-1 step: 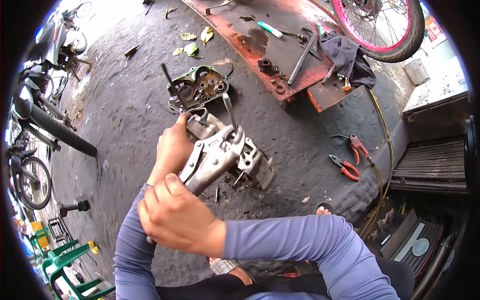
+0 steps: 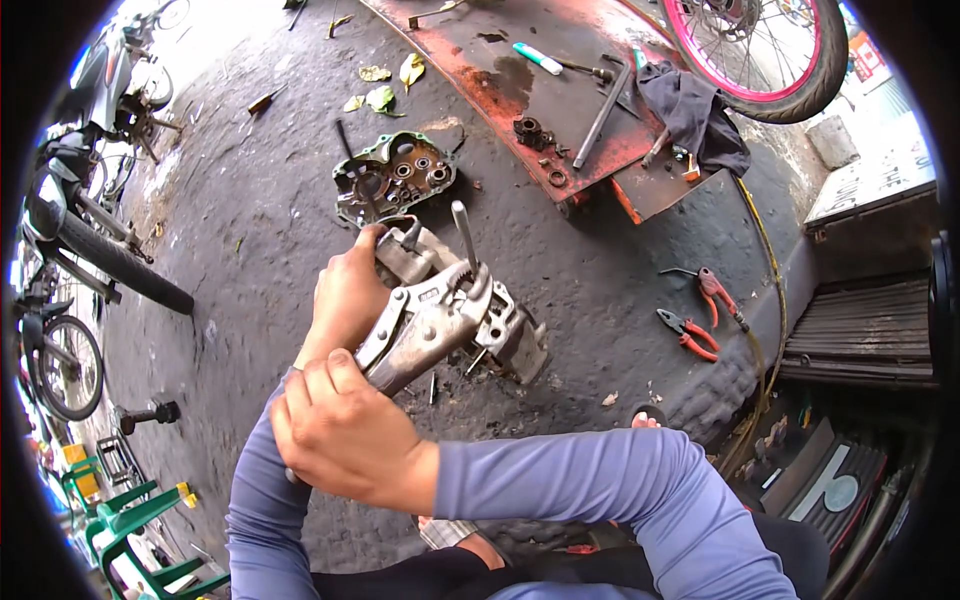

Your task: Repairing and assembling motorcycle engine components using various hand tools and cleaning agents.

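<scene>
My right hand (image 2: 350,430), its arm crossing in front of the left wrist, is wrapped round the handles of the locking pliers (image 2: 425,330). The plier jaws are at the base of an upright metal rod (image 2: 463,235); whether they bite on it is hard to tell. Below and behind the pliers is a silvery engine casing (image 2: 515,345). My left hand (image 2: 348,295) grips its left end with the thumb on top; the other fingers are mostly hidden. Just beyond lies an oily, open crankcase half (image 2: 405,172) with a green gasket edge.
A red metal platform (image 2: 540,120) at the far side bears wrenches, a dark rag (image 2: 690,110) and small parts. Red-handled pliers (image 2: 688,335) and a red-handled tool (image 2: 715,292) lie on the ground to the right. Motorcycles (image 2: 110,250) and green chairs (image 2: 130,515) stand at left.
The locking pliers and my right hand have shifted very slightly down and left, and the rod's top leans a little further right. My left hand keeps its grip on the casing.
</scene>
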Demonstrator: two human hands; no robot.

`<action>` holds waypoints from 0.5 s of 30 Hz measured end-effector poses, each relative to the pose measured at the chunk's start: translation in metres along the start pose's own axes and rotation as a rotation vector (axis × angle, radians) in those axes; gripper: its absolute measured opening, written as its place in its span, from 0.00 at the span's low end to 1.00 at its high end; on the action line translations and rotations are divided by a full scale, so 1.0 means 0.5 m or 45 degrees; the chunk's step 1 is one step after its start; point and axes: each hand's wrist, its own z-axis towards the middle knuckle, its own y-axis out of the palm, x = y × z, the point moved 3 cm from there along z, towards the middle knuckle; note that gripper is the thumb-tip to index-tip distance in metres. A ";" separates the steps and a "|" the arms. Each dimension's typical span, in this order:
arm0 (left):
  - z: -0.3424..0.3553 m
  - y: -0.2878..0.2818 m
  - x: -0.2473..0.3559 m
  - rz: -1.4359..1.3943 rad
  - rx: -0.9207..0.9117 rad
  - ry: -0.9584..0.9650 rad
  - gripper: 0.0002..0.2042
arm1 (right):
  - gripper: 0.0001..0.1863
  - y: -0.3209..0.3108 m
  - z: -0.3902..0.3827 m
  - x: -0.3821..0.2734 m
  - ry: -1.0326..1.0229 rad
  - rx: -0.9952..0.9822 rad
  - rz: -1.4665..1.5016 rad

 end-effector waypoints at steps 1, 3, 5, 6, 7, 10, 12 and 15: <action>-0.003 -0.002 0.012 0.037 -0.012 0.019 0.35 | 0.13 0.001 0.002 0.000 0.006 0.003 0.001; -0.004 -0.001 0.006 0.032 0.028 0.002 0.35 | 0.14 -0.003 0.008 0.003 0.092 -0.023 0.058; -0.009 -0.001 0.011 0.021 0.074 -0.007 0.34 | 0.13 -0.007 0.013 0.009 0.126 -0.042 0.075; -0.015 0.002 0.020 0.046 0.106 -0.002 0.33 | 0.12 0.000 0.014 0.014 0.177 -0.069 0.005; -0.017 0.006 0.031 0.071 0.137 0.003 0.32 | 0.12 0.007 0.018 0.019 0.229 -0.095 -0.064; -0.038 0.048 0.079 0.212 0.188 0.152 0.35 | 0.10 0.027 0.062 0.131 0.658 -0.198 -0.434; -0.095 -0.017 0.074 0.360 0.351 0.356 0.39 | 0.09 0.023 0.115 0.115 0.659 -0.154 -0.393; -0.061 0.066 0.033 0.299 0.187 0.206 0.38 | 0.08 0.040 0.112 0.134 0.621 -0.184 -0.431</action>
